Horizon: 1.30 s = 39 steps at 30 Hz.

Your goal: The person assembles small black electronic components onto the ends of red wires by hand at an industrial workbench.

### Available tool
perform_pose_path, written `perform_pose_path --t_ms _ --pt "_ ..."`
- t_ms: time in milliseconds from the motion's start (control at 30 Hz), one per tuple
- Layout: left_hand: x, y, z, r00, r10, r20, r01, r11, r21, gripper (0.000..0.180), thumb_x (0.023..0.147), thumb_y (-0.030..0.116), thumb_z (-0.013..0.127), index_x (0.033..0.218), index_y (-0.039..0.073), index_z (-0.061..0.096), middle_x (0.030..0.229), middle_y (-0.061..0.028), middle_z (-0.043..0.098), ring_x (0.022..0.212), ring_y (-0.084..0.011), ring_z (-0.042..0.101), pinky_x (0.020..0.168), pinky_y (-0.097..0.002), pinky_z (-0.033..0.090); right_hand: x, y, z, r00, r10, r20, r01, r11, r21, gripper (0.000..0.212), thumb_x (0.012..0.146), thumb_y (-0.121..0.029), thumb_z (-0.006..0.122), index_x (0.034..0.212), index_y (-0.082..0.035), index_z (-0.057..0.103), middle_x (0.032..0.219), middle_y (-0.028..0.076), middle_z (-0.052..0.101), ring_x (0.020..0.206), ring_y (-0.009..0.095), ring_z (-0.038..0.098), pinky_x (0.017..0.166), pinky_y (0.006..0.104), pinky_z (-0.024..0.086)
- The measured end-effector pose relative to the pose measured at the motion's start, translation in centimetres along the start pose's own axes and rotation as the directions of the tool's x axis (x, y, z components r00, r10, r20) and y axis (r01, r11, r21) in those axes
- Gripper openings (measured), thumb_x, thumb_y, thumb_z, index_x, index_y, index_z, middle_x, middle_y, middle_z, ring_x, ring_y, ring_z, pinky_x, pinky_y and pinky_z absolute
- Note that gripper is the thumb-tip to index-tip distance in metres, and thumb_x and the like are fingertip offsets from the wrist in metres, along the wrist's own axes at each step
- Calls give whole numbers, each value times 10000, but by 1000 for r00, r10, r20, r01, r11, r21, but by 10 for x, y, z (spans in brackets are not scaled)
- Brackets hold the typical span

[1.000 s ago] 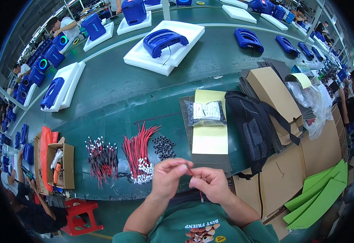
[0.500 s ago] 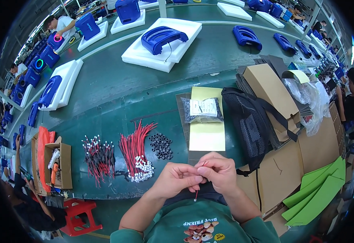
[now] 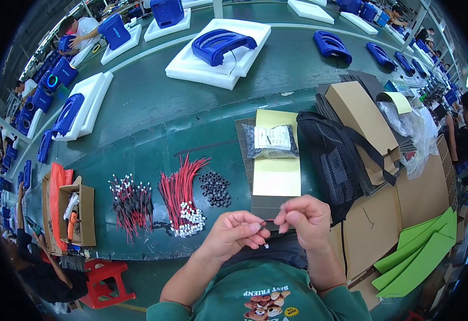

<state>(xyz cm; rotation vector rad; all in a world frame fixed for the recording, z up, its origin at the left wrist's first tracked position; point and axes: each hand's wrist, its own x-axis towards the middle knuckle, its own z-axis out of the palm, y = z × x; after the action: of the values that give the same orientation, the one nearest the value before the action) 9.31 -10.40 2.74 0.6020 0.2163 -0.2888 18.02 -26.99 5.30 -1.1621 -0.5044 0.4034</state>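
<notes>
Green short-sleeved shirt [image 3: 220, 293] with white lettering [image 3: 269, 293], brown bear print [image 3: 266, 309], small yellow badge [image 3: 290, 311]

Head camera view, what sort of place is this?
Probably a factory assembly line: several similar blue shells, some on white foam pads, piles of red wires on a green bench, and other workers around.

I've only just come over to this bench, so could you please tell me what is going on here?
A person is handling a short wire above the bench's near edge. The left hand pinches it; the right hand is at its other end, its grip too blurred to judge. On the bench lie, left to right, wires with dark sleeves, red wires with white connectors, and small black caps.
</notes>
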Motion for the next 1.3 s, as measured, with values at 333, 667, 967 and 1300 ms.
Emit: perform_pose_path --t_ms 333,667,967,1300 --pt "2 -1 -3 992 120 -28 -123 980 -156 47 846 40 517 848 8 552 874 -201 624 724 -199 649 612 -261 552 0 -18 11 975 -88 203 196 768 -610 109 640 18 695 684 -5 598 755 87 583 581 107 575 486 192 458" --pt "1 -8 1 961 238 -139 -236 971 28 32 835 39 549 847 11 558 867 -177 629 725 -174 644 616 -254 551 -4 -12 18 908 -283 310 411 453 -791 124 655 -34 678 675 -48 556 796 54 533 539 155 547 456 257 444" --pt "-1 -8 5 939 293 -178 -282 956 84 37 829 37 559 849 6 553 875 -194 625 717 -177 642 624 -257 547 -4 -12 22 887 -296 354 453 417 -788 116 655 -34 671 693 -48 562 797 45 533 580 155 560 482 255 457" --pt "2 -16 4 948 232 -217 -256 963 -90 113 832 56 559 929 -1 568 870 -143 633 763 -170 628 678 -273 532 -10 5 34 904 -363 226 368 392 -843 141 632 -42 716 754 -39 645 799 54 562 619 163 597 531 241 495"
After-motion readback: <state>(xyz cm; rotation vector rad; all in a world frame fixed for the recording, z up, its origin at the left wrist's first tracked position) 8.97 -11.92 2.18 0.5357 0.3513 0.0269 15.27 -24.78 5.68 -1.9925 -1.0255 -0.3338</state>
